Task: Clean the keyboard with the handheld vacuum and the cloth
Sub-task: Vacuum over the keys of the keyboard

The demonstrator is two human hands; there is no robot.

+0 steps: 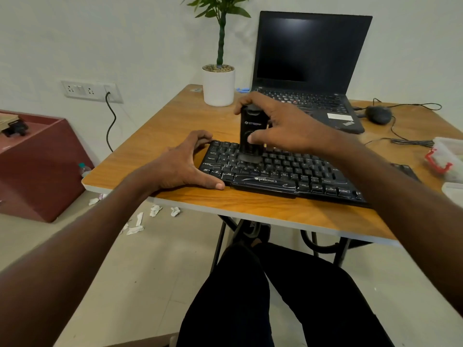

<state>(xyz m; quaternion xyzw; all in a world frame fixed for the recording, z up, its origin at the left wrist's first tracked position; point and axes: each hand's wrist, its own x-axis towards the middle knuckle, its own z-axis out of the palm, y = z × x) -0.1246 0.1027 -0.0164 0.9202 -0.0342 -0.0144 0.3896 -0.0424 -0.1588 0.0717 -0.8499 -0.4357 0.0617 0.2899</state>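
Note:
A black keyboard (283, 174) lies on the wooden table (250, 206), angled toward the right. My right hand (280, 123) grips a black handheld vacuum (250, 131) that stands upright, with its brush nozzle down on the keys in the keyboard's left part. My left hand (183, 164) grasps the keyboard's left end, with the thumb along the front corner and the fingers curled at the back corner. No cloth is in view.
Behind the keyboard stand an open black laptop (308, 71) and a white potted plant (218, 83). A mouse (378, 114) and cables lie at the right, with plastic containers (448, 159) at the right edge. Paper scraps (155, 211) litter the floor; a maroon cabinet (37, 166) stands at the left.

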